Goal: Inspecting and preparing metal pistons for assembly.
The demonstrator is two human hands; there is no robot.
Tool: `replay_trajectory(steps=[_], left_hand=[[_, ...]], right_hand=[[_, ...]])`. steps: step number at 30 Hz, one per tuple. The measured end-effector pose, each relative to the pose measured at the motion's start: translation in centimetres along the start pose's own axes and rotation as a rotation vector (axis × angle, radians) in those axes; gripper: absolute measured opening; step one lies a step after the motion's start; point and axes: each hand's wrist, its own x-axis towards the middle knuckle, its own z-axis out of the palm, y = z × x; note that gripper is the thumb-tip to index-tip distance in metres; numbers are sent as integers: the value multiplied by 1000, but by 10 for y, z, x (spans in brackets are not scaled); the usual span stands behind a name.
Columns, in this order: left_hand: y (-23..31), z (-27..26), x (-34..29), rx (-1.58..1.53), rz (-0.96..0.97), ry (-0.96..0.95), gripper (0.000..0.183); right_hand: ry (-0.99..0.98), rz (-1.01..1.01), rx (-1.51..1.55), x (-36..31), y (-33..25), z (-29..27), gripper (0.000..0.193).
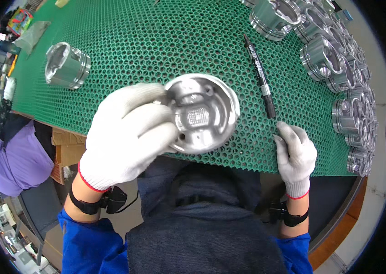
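A shiny metal piston is gripped at its left side by my left hand, which wears a white knit glove. Its hollow inside faces up toward me, slightly blurred. My right hand, gloved the same way, rests low over the green mat with nothing in it. Its thumb and forefinger are a little apart, and the other fingers are partly hidden. Just beyond those fingertips lies a black marker pen, slanting away from me, apart from the hand.
The table wears a green honeycomb mat. One lone piston lies at the far left. Several more pistons crowd the right edge. A clear plastic bag is at the far left corner. Purple cloth and cardboard sit beside the table.
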Motion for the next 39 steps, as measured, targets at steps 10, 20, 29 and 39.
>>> replay_trajectory(steps=[10,20,29,39], left_hand=[[54,19,-57,-1093,-1117,588,36],[46,16,-66,-1240,-1096,591,36],[54,12,-75,-1282,-1022,405,39],[1,-8,-19,-236,-185,171,27]], right_hand=[[17,-14,9,-6,6,1,41],[31,-1,-43,0,0,6,36],[46,-37,-115,0,-3,6,34],[-184,195,770,17,-37,-38,44]])
